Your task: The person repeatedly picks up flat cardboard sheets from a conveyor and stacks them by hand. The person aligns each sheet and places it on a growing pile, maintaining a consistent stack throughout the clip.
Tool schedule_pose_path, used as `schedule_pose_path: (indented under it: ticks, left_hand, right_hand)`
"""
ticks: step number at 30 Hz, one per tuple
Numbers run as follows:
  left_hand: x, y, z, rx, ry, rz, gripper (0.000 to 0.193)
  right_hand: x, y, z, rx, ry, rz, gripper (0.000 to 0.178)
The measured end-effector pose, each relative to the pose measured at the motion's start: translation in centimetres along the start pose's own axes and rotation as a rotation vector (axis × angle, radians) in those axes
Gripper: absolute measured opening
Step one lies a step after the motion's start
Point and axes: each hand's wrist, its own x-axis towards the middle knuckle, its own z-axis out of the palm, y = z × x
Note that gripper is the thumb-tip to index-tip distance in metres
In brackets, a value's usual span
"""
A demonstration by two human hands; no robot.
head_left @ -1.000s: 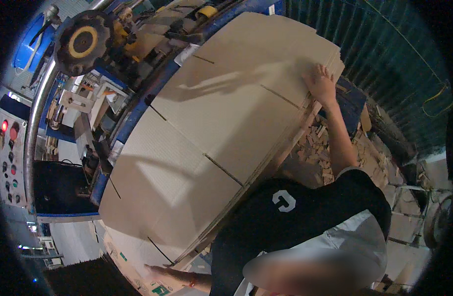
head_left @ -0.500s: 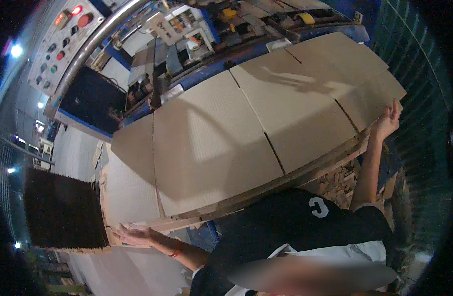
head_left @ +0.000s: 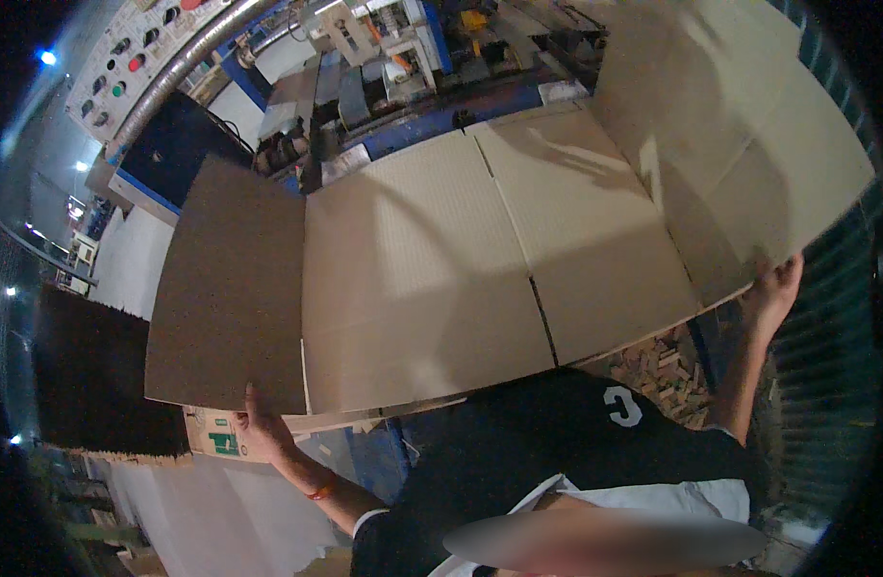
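A wide sheet of brown corrugated cardboard lies creased and slotted in front of me. Its left panel is folded upward and looks darker, in shade. The right panel is raised too, higher and tilted. My left hand pinches the near edge of the left panel, thumb on top and the other fingers largely hidden beneath. At the right, my right hand grips the near edge of the right panel, its fingers partly behind the board.
Beyond the sheet stands a blue-framed machine. A control panel with buttons and a metal pipe are at the upper left. A dark-sided cardboard stack is left, cardboard scraps lie below right, and a green corrugated wall runs along the right.
Both end panels have folded up from nearly flat. My left hand has gone from open beside the sheet to gripping its edge; my right hand has moved lower and slightly right.
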Motion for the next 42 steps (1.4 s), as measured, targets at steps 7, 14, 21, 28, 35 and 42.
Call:
schedule_pose_path:
  ticks: [7, 14, 21, 28, 35, 42]
  left_hand:
    - [-7.2, 2.9, 5.1, 0.204, -0.460, 0.236, 0.033]
    - [-10.2, 4.2, 10.3, 0.745, -1.079, 0.877, 0.051]
    - [-8.7, 5.2, 11.4, 0.776, -1.119, 0.956, 0.058]
    - [-4.1, 5.0, 10.7, 0.437, -1.425, 0.653, 0.069]
    - [6.6, -2.3, 18.4, 0.497, -0.897, 0.457, 0.065]
    - [7.2, -3.6, 20.4, 0.311, -0.898, 0.333, 0.062]
  right_hand:
    - [-10.6, -0.4, 5.2, -0.334, -0.914, -0.639, 0.029]
    - [-9.6, -0.3, 7.2, -0.514, -1.352, -0.645, 0.039]
    - [-6.5, 0.3, 7.2, -0.637, -1.466, -0.539, 0.052]
    - [-0.7, 6.0, 8.2, -0.840, -0.988, -0.315, 0.049]
    - [8.4, 12.6, 13.4, -0.372, -0.612, 0.605, 0.038]
    - [8.5, 15.3, 16.2, -0.646, -0.651, 0.114, 0.029]
